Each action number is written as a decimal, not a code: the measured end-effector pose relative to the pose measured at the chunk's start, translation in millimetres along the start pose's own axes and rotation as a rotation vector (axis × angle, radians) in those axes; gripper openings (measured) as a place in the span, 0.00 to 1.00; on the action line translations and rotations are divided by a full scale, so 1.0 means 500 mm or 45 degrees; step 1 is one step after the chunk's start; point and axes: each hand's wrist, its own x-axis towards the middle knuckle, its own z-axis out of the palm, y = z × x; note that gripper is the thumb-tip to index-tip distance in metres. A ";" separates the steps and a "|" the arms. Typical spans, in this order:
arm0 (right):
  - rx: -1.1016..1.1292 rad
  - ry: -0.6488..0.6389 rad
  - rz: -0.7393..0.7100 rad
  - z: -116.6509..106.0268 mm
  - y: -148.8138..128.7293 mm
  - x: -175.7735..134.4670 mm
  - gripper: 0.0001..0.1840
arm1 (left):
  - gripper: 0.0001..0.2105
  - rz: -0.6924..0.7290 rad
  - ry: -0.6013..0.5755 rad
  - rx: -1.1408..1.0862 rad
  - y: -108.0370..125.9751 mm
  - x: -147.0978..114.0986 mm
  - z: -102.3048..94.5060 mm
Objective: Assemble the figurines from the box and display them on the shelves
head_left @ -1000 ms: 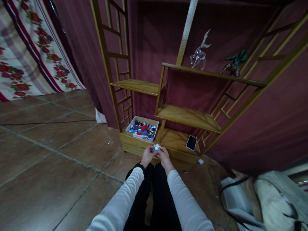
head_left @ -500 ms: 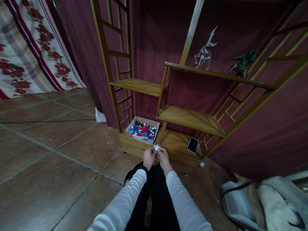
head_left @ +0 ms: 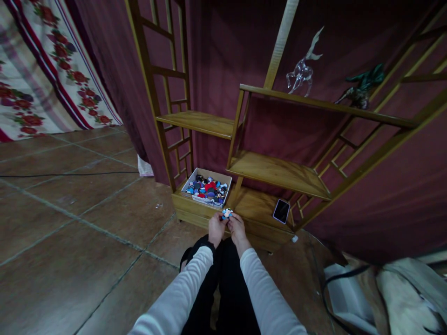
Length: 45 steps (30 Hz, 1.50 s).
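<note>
Holds a small white-and-blue figurine (head_left: 226, 213) between two hands, with the fingertips of the left hand (head_left: 217, 229) clamped on one side and those of the right hand (head_left: 237, 228) clamped on the other (too small here to tell exactly which fingers bear the grip). Has the fingers close together, in front of the bottom ledge (head_left: 256, 204) of a wooden shelf unit (head_left: 199, 122). Wears a dark band (head_left: 211, 245) at the left wrist, just behind the fingers. Has, just beyond the fingers and slightly left, an open box (head_left: 204, 200) with a crowded heap of small pieces (head_left: 211, 186), red, purple, blue, black and white among them. Has, to the right of the fingers on the same ledge, a dark-screened device (head_left: 281, 211) with a pale rim, lying flat. Faces, farther and higher to the right of the fingers, a clear deer-like figure (head_left: 303, 75) and a dark green figure (head_left: 365, 86), in front of a maroon curtain (head_left: 216, 60). Has a thin cable (head_left: 70, 175) and a flowered cloth (head_left: 63, 65) well to the left of the fingers, and a pale bundle (head_left: 405, 298) well to the right.
</note>
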 end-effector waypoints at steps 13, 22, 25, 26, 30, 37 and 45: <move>0.040 -0.012 -0.013 -0.002 -0.012 -0.014 0.14 | 0.10 0.014 -0.057 0.001 -0.003 -0.004 0.001; -0.043 -0.053 -0.029 -0.010 -0.012 -0.010 0.12 | 0.10 0.015 -0.071 -0.029 0.007 -0.012 0.001; -0.036 -0.065 -0.033 -0.010 -0.013 -0.011 0.11 | 0.11 0.017 -0.064 -0.009 0.013 -0.014 -0.001; -0.039 -0.062 -0.035 -0.009 -0.014 -0.011 0.11 | 0.11 0.014 -0.062 0.001 0.015 -0.015 -0.002; -0.102 -0.050 -0.024 -0.006 -0.020 -0.012 0.11 | 0.11 0.026 -0.058 0.043 0.020 -0.016 -0.006; -0.130 -0.040 -0.036 -0.008 -0.022 -0.016 0.11 | 0.11 0.055 -0.083 0.070 0.016 -0.021 -0.009; -0.132 -0.069 -0.096 -0.019 -0.011 -0.010 0.12 | 0.10 0.032 -0.104 0.131 0.013 -0.020 -0.003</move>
